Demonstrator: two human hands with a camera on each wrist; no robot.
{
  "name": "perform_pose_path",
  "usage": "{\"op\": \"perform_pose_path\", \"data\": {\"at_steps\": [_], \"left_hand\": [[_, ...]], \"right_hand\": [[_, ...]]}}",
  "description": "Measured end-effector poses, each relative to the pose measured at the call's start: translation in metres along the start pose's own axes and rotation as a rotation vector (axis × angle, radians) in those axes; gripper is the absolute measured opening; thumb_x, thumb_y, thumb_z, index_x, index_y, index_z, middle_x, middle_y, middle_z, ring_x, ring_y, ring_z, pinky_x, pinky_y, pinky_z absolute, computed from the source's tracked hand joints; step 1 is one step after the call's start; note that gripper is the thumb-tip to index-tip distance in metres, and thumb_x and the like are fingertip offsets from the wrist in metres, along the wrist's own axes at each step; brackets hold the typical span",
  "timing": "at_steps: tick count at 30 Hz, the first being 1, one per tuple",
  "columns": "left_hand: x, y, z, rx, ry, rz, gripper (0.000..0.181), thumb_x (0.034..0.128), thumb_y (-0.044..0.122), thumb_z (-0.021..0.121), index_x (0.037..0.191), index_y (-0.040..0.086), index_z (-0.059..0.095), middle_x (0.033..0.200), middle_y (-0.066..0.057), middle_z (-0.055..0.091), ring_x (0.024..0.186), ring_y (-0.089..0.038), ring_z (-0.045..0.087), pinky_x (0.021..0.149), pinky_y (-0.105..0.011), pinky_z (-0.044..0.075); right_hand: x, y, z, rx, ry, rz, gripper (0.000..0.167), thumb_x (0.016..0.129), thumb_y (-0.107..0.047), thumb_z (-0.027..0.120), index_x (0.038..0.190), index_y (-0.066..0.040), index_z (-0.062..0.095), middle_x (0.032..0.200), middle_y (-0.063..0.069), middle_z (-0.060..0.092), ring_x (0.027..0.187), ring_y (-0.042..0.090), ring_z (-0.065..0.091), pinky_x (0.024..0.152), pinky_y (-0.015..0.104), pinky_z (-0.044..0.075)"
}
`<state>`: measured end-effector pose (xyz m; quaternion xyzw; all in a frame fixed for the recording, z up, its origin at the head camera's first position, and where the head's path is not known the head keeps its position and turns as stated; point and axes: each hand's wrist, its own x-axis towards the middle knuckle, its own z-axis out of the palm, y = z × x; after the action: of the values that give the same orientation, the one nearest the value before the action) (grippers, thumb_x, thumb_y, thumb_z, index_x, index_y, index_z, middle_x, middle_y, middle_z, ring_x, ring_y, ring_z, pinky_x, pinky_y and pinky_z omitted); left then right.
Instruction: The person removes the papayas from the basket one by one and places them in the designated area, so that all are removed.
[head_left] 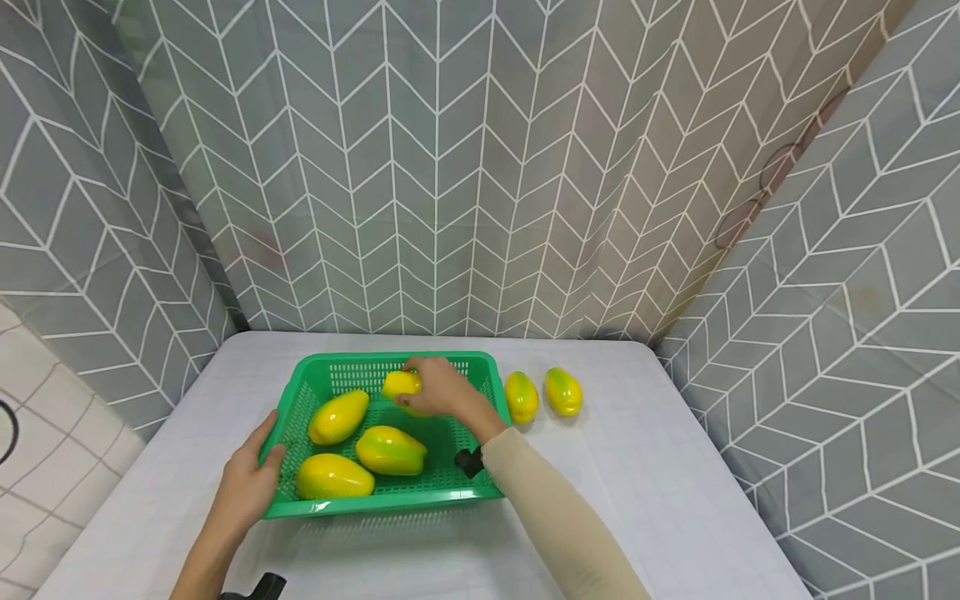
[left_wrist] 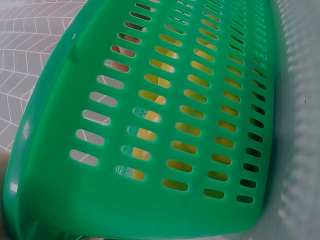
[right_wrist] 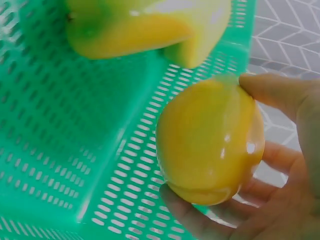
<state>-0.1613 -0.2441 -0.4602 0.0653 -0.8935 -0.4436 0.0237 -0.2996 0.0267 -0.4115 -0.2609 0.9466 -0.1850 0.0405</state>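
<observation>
In the head view my right hand (head_left: 444, 388) holds a glossy yellow papaya (head_left: 400, 384) inside the far part of a green perforated plastic basket (head_left: 390, 503). The right wrist view shows this papaya (right_wrist: 210, 142) between thumb and fingers, close to the basket's slotted side. My left hand (head_left: 246, 482) grips the basket's left rim, thumb over the edge; its outer fingers are hidden. Three more papayas lie in the basket: one at the left (head_left: 338, 417), a green-tinged one in the middle (head_left: 391, 451) and one in the near left corner (head_left: 334, 477).
Two yellow-green papayas (head_left: 521, 397) (head_left: 563, 392) lie on the white-covered table (head_left: 637, 467), just right of the basket. Grey patterned curtains (head_left: 450, 167) hang behind the table and along its sides.
</observation>
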Motion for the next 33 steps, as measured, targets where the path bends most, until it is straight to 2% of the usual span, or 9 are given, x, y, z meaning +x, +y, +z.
{"op": "perform_pose_path", "data": {"at_steps": [3, 7, 12, 19, 26, 33], "left_hand": [[0.0, 0.0, 0.0, -0.003, -0.001, -0.007, 0.062, 0.114, 0.017, 0.032, 0.169, -0.001, 0.009, 0.172, -0.034, 0.015, 0.159, -0.058, 0.016, 0.126, -0.077, 0.022], [0.0, 0.0, 0.0, -0.001, 0.004, -0.006, 0.062, 0.1139, 0.017, 0.033, 0.168, -0.002, 0.009, 0.172, -0.034, 0.016, 0.159, -0.059, 0.017, 0.126, -0.077, 0.022], [0.0, 0.0, 0.001, -0.001, 0.004, -0.008, 0.062, 0.1139, 0.017, 0.033, 0.168, -0.001, 0.009, 0.172, -0.034, 0.016, 0.159, -0.059, 0.017, 0.126, -0.077, 0.023], [-0.001, -0.001, 0.0, 0.004, 0.012, -0.01, 0.062, 0.1138, 0.017, 0.033, 0.169, -0.001, 0.009, 0.172, -0.034, 0.017, 0.159, -0.059, 0.018, 0.125, -0.077, 0.024], [-0.002, 0.0, 0.001, -0.009, 0.018, -0.006, 0.062, 0.1133, 0.016, 0.034, 0.169, -0.001, 0.01, 0.172, -0.034, 0.017, 0.159, -0.059, 0.018, 0.125, -0.077, 0.023], [0.001, 0.0, 0.001, -0.004, 0.007, -0.001, 0.062, 0.1136, 0.016, 0.033, 0.169, -0.001, 0.01, 0.172, -0.034, 0.016, 0.159, -0.059, 0.017, 0.125, -0.077, 0.023]], "right_hand": [[-0.001, -0.002, -0.009, 0.015, 0.041, 0.045, 0.059, 0.098, -0.045, 0.073, 0.146, -0.012, 0.061, 0.132, 0.007, 0.072, 0.104, 0.017, 0.066, 0.084, 0.029, 0.057], [-0.005, 0.003, -0.021, 0.102, 0.116, 0.075, 0.057, 0.098, -0.043, 0.073, 0.143, -0.01, 0.063, 0.129, 0.009, 0.073, 0.098, 0.019, 0.066, 0.08, 0.03, 0.057], [-0.011, 0.016, -0.035, 0.196, 0.207, 0.124, 0.057, 0.098, -0.041, 0.074, 0.143, -0.008, 0.063, 0.131, 0.015, 0.073, 0.104, 0.027, 0.072, 0.083, 0.037, 0.063], [-0.018, 0.036, -0.051, 0.255, 0.322, 0.194, 0.052, 0.097, -0.04, 0.073, 0.139, -0.011, 0.066, 0.128, 0.015, 0.075, 0.104, 0.031, 0.072, 0.083, 0.041, 0.061], [-0.029, 0.057, -0.06, 0.278, 0.36, 0.285, 0.06, 0.098, -0.045, 0.07, 0.146, -0.011, 0.061, 0.137, 0.019, 0.07, 0.112, 0.034, 0.07, 0.092, 0.047, 0.061], [-0.042, 0.085, -0.066, 0.283, 0.398, 0.328, 0.058, 0.099, -0.045, 0.07, 0.144, -0.009, 0.061, 0.136, 0.021, 0.07, 0.115, 0.037, 0.07, 0.093, 0.049, 0.062]]}}
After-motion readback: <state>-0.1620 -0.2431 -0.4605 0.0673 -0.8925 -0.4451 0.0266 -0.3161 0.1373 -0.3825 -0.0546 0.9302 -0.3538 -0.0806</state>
